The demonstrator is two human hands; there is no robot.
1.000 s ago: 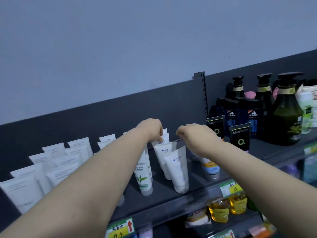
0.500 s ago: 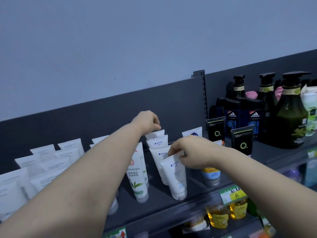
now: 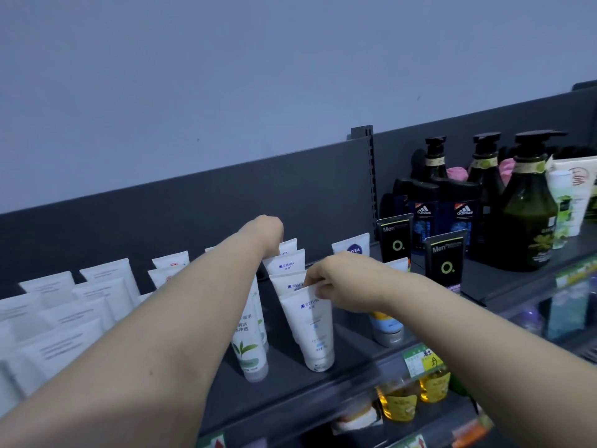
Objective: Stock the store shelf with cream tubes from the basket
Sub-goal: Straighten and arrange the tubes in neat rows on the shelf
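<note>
On shelf (image 3: 355, 360), far left: rows of plain white tubes (image 3: 97, 286), cap-down, well apart from hands. Left hand (image 3: 266, 232) curled over rear of blue-print tube column, grip hidden, cannot tell whether it holds one. Front tube (image 3: 311, 331) stands cap-down, long axis upright, leaning slightly back. Right hand (image 3: 342, 282) nearer, fingers pinched narrow on its top crimp. Basket out of view. Right: dark pump bottles (image 3: 526, 215), clear of work.

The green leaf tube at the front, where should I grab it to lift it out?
Probably pinch the flat top seam, coming from above. The green leaf tube stands on its cap, leaning back, and its wide flat end points up. The left arm hides that end now, and other tubes crowd its sides, so only the top looks free.
</note>
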